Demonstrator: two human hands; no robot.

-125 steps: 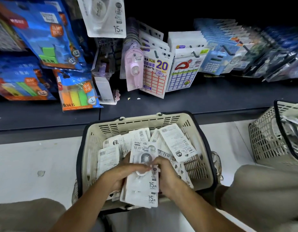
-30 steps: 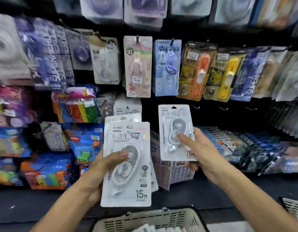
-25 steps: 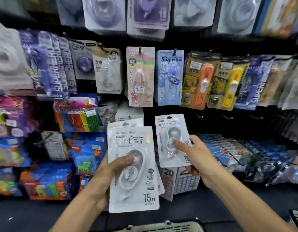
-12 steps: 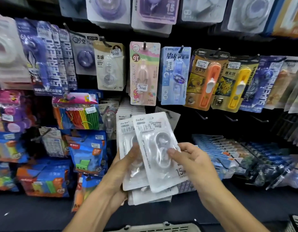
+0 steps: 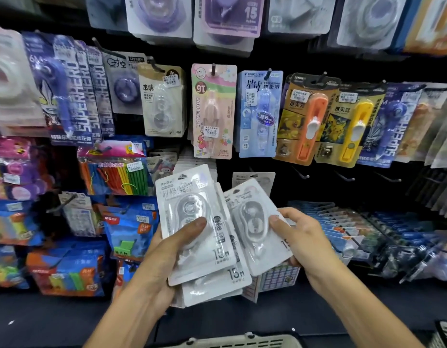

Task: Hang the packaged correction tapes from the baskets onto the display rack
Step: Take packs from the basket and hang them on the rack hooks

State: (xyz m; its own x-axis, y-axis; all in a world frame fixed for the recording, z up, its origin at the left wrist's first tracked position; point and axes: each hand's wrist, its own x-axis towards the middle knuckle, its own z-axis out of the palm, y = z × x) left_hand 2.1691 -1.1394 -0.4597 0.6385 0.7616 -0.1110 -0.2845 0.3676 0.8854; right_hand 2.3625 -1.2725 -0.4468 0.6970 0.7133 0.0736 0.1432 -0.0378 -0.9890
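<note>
Your left hand (image 5: 167, 249) grips a fanned stack of packs (image 5: 204, 247), thumb pressed across the top blister, fingers behind, so the spare stock stays squared up and facing you while the other hand works. Just right of it, your right hand (image 5: 302, 237) pinches a single pack (image 5: 255, 229) by its right edge, thumb on front, tilted and overlapping the stack. Judging by the grip, you are peeling one off to hang. Behind the packs, a white row of the same packs (image 5: 192, 163) hangs on the rack (image 5: 317, 187), likely the target hook; bare hooks (image 5: 302, 175) sit to the right. The basket (image 5: 237, 341) rim shows at the bottom edge. Versus half a second ago: the single pack lay across the front of the stack; now it has slid right and the stack's top pack is fully exposed.
</note>
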